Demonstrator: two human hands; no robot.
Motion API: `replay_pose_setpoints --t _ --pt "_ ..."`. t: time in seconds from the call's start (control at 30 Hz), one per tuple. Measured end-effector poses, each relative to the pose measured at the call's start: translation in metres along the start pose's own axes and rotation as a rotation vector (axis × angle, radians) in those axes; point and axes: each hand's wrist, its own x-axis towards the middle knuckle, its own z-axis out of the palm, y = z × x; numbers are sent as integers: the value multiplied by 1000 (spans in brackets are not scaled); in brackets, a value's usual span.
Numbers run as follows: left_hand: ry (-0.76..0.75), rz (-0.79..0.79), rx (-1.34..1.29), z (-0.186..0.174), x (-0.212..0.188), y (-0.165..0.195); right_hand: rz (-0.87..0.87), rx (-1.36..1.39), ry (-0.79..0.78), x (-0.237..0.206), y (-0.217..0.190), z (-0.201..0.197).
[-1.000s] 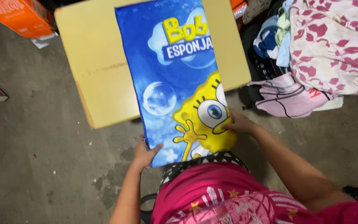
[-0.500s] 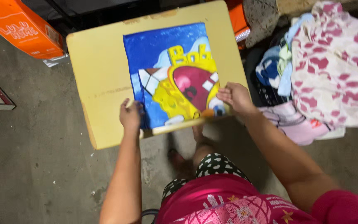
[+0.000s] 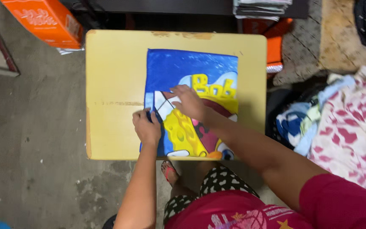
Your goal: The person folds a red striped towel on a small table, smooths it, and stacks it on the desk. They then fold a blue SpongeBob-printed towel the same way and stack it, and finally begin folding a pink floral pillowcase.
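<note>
On the far left lies an orange box (image 3: 43, 19) on the grey floor, apart from the yellow table (image 3: 111, 76). On this table the blue cartoon towel (image 3: 191, 70) is spread, already folded over once, with its near edge at the table's front edge. The left hand (image 3: 147, 127) rests on the towel's left border with fingers curled; it seems to pinch the edge, though I cannot tell this surely from above. The right hand (image 3: 189, 101) lies open and flat on the middle of the towel and holds nothing, only presses. To do this fold well, I think the flat hand should smooth outward while the left keeps the edges lined up. At the right a pile of clothes (image 3: 344, 127) waits.
</note>
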Motion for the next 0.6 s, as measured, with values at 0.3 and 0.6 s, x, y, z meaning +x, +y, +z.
replay_pose_setpoints --t 0.3,0.6 --pt "-262 41 75 -12 66 5 -70 135 15 25 -37 -3" --pt "-341 42 -444 -59 61 31 17 476 -171 12 -96 -69"
